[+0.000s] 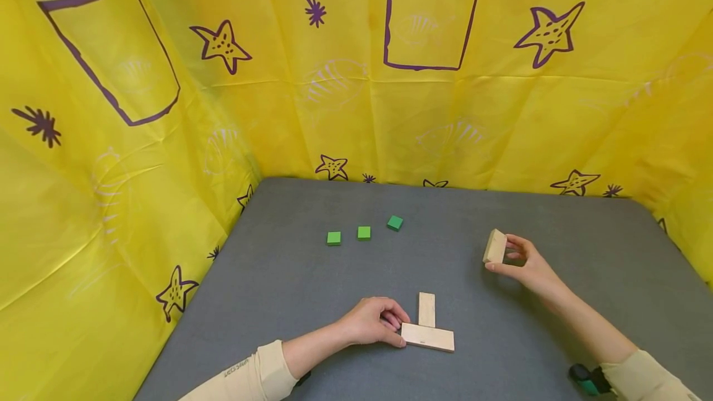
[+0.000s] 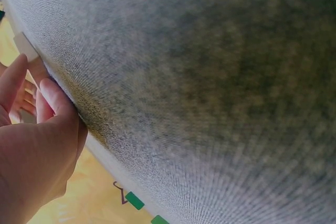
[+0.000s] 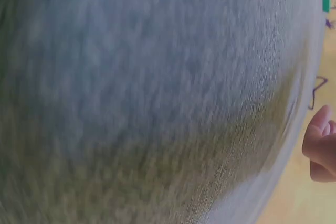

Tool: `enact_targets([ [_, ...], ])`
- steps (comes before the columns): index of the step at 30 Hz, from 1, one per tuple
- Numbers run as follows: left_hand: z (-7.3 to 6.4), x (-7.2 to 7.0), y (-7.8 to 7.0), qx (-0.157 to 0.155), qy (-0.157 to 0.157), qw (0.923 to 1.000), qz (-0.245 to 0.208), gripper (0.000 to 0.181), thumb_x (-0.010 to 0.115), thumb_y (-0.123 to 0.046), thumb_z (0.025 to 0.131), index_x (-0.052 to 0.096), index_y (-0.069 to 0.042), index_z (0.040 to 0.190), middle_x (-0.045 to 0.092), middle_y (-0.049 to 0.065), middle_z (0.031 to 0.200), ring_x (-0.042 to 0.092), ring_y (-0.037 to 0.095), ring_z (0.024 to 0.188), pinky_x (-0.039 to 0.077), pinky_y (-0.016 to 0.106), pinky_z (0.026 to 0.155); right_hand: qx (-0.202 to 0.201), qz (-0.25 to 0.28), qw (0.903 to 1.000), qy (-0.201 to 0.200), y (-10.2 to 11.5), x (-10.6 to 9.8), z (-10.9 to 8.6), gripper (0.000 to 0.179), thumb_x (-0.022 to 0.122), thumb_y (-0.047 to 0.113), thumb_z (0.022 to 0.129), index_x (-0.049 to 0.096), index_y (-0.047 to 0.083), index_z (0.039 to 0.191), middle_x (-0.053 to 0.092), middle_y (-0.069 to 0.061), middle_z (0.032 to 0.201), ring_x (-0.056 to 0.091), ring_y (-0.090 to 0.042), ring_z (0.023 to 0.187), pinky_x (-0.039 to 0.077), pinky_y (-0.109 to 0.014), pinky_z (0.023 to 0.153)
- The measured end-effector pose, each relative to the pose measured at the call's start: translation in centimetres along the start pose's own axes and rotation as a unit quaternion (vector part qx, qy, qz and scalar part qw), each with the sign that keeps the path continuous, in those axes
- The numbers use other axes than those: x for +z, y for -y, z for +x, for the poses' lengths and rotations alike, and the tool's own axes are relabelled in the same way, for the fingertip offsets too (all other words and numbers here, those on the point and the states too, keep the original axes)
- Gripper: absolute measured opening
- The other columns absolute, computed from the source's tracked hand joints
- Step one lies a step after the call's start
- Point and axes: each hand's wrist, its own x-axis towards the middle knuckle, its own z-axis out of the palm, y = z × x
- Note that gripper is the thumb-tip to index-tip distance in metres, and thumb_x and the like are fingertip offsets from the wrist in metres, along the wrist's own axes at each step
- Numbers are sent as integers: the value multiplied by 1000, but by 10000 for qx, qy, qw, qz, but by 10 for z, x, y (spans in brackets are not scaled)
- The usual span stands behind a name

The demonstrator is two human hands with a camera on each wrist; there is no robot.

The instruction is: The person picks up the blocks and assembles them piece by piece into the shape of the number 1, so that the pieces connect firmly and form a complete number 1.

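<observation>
In the head view my left hand [image 1: 370, 322] pinches the left end of a pale wooden block [image 1: 427, 338] lying crosswise on the table. A second wooden block [image 1: 426, 309] points away from its far long edge, so the two form an upside-down T. My right hand [image 1: 529, 269] holds another wooden block [image 1: 496, 246] farther back and to the right, tilted between thumb and fingers. The left wrist view shows thumb and fingertip at a block [image 2: 27, 49] near the table surface. Only part of the right hand [image 3: 321, 148] appears in the right wrist view; its block is out of sight there.
Three small green tiles, a light green one [image 1: 333, 238], another light green one [image 1: 364, 232] and a darker one [image 1: 395, 223], lie toward the back of the grey table [image 1: 312, 289]. A yellow patterned curtain [image 1: 356, 116] encloses the back and sides.
</observation>
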Motion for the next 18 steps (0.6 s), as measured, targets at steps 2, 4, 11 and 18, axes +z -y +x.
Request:
enact_targets([
  [2,0,0,0,18,5,10000,-16,31,86,1,67,73,-7,93,64,-4,77,58,3,71,49,16,68,15,31,10000,-4,2,4,-1,95,73,33,87,12,-5,150,29,-28,145,34,-41,123,38,-42,87],
  [4,0,0,0,28,9,10000,-13,31,86,1,67,73,-7,93,64,-3,78,58,3,72,49,16,68,23,77,10000,-13,3,8,-1,95,74,33,87,13,-4,150,29,-28,145,34,-40,123,39,-40,87],
  [11,-1,1,-1,38,-37,9999,-96,32,86,3,66,73,-7,94,65,0,79,59,6,73,49,16,67,41,232,9997,-19,10,24,-3,96,76,32,85,15,-3,150,32,-26,144,35,-39,123,38,-40,87],
  [18,0,2,-1,27,-68,9999,-92,32,86,4,66,73,-7,93,65,0,79,59,6,72,49,16,67,44,319,9995,33,15,39,-1,97,78,32,82,18,-2,149,33,-23,143,35,-37,123,37,-44,91],
])
